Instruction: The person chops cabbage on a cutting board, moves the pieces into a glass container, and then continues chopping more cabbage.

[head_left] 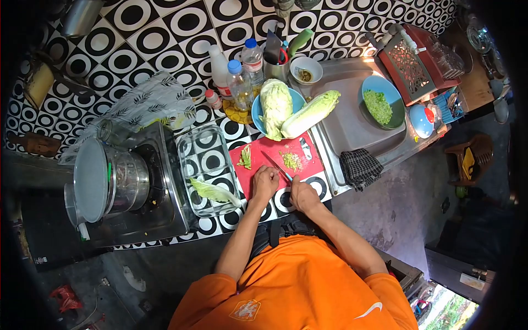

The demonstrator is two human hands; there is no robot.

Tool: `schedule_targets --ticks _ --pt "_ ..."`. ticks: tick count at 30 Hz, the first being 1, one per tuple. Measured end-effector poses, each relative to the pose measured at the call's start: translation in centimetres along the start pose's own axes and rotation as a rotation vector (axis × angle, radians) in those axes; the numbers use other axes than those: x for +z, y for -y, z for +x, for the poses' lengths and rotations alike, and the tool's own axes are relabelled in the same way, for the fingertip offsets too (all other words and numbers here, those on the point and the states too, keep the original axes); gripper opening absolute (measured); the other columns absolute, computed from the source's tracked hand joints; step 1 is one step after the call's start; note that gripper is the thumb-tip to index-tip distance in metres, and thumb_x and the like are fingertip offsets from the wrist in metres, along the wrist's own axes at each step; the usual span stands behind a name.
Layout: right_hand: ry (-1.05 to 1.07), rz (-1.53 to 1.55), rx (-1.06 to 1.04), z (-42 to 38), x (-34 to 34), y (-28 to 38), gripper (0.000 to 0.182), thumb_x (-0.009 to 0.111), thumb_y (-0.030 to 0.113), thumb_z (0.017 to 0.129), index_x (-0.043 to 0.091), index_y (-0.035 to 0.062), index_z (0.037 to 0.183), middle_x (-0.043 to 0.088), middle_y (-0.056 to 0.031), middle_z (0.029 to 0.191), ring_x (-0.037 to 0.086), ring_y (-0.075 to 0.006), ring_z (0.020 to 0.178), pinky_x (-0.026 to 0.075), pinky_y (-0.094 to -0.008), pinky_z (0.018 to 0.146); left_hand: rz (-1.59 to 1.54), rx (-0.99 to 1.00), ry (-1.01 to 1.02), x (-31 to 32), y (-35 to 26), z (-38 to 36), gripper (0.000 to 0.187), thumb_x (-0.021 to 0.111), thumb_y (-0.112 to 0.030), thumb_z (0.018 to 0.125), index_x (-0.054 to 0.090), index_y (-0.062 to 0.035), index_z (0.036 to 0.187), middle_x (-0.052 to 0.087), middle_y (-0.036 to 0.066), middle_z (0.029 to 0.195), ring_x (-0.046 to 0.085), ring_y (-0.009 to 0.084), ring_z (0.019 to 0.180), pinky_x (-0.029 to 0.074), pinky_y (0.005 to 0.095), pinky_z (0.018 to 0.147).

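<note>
At the board (257, 154), a knife (276, 165) (in right hand (305, 197))

You're facing a far wall (181, 23) ringed in black and white, grey floor (379, 220) rightward, daylight (452, 309) blazing near right!

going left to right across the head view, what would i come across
Shiny metal pot with a grey lid, clear rectangular glass dish, flat red cutting board, round light-blue bowl of chopped greens, brown slatted chair.
</note>
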State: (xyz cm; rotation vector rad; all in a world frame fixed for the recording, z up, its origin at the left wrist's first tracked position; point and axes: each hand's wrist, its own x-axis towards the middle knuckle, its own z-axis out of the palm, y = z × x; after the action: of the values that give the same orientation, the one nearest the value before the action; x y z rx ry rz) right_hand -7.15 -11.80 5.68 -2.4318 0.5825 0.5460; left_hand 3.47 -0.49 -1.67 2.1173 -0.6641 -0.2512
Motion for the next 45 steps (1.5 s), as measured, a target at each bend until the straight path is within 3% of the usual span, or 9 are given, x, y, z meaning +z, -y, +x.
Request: schedule_targets --ticks 4,12,15,18,27,31,36,40,45 --pt "0.001 -0.034 -0.048 -0.5 -0.2 -0.2 0.033 0.054 0.013 0.084 0.046 -0.0107 0.104 0.064 -0.0298 0.082 0.064 -0.0439 0.081 0.052 -0.0482 0.073 -0.023 -0.04 0.03 -0.2 -0.2 0.1 0.009 0.065 -0.005 0.075 0.066 0.0004 0.082 0.061 0.017 0.079 0.061 0.0335 0.07 0.051 0.0413 0.064" --pt "0.014 -0.001 0.034 -1.8 0.5 -0.1 0.037 0.064 0.012 0.079 0.042 -0.0061 0.103 0.065 -0.0271 0.081 0.065 -0.0438 0.082 0.053 -0.0468 0.073 -0.029 -0.067 0.023 -0.4 -0.7 0.2 0.007 0.065 -0.004 0.075 0.064 0.0012 0.079 0.059 0.017 0.076 0.061 0.0336 0.069 0.05 0.0412 0.063" --pt "-0.067 -0.006 0.013 -1.5 2.5 -0.9 0.034 0.061 0.014 0.08 0.042 -0.0054 0.1 0.064 -0.0262 0.074 0.065 -0.0435 0.072 0.054 -0.0482 0.065 -0.02 -0.07 0.027 -0.4 -0.8 0.2 0.006 0.065 -0.004 0.075 0.063 0.0015 0.078 0.058 0.017 0.074 0.06 0.0338 0.068 0.049 0.0415 0.062" --pt "0.001 0.011 0.078 -1.1 2.6 -0.7 0.036 0.064 0.011 0.079 0.04 -0.0039 0.102 0.065 -0.0276 0.082 0.066 -0.0429 0.081 0.054 -0.0471 0.073 0.001 -0.07 0.047 -0.7 -1.1 0.2 0.006 0.065 -0.004 0.075 0.063 0.0017 0.077 0.057 0.017 0.074 0.06 0.034 0.069 0.049 0.0416 0.062" --pt "-0.013 0.021 0.083 0.8 2.4 -0.2 0.028 0.056 0.009 0.082 0.043 -0.0049 0.101 0.065 -0.0291 0.086 0.065 -0.0436 0.084 0.053 -0.0468 0.073 0.059 0.03 0.016 -0.3 -0.4 -0.7 0.016 0.064 -0.007 0.076 0.071 -0.0018 0.089 0.061 0.016 0.076 0.061 0.0297 0.068 0.049 0.039 0.064" --pt "0.019 -0.021 0.013 0.6 0.4 0.0 0.032 0.057 0.01 0.081 0.045 -0.0085 0.104 0.065 -0.0287 0.085 0.065 -0.0424 0.083 0.053 -0.0464 0.073 0.089 0.026 0.024 -0.4 -0.1 -0.9 0.021 0.065 -0.007 0.075 0.073 -0.0032 0.094 0.063 0.016 0.076 0.062 0.0275 0.066 0.05 0.0366 0.063" --pt "-0.05 -0.054 -0.055 0.1 -0.1 -0.2 0.042 0.067 0.012 0.076 0.043 -0.0092 0.103 0.064 -0.0273 0.08 0.065 -0.0426 0.08 0.053 -0.047 0.07 0.028 -0.102 0.046 -1.2 -1.1 -0.3 0.016 0.065 -0.006 0.075 0.072 -0.0011 0.088 0.065 0.019 0.08 0.064 0.0315 0.071 0.053 0.039 0.067" --pt "-0.004 -0.014 -0.028 -0.8 -0.2 0.1 0.038 0.063 0.011 0.078 0.043 -0.0085 0.104 0.064 -0.0283 0.08 0.064 -0.044 0.08 0.053 -0.0481 0.071 0.006 -0.08 0.0 -0.9 -0.2 -0.1 0.015 0.068 -0.008 0.074 0.073 -0.0018 0.086 0.066 0.016 0.075 0.065 0.0248 0.065 0.052 0.0332 0.062" --pt "0.018 0.034 0.054 -1.6 0.9 0.1 0.031 0.059 0.01 0.083 0.042 -0.0058 0.103 0.065 -0.0288 0.083 0.065 -0.0437 0.084 0.052 -0.0478 0.075 0.011 -0.089 0.001 -0.6 -0.2 -0.1 0.013 0.066 -0.008 0.074 0.071 -0.0005 0.083 0.065 0.018 0.075 0.064 0.0295 0.067 0.052 0.0369 0.064"
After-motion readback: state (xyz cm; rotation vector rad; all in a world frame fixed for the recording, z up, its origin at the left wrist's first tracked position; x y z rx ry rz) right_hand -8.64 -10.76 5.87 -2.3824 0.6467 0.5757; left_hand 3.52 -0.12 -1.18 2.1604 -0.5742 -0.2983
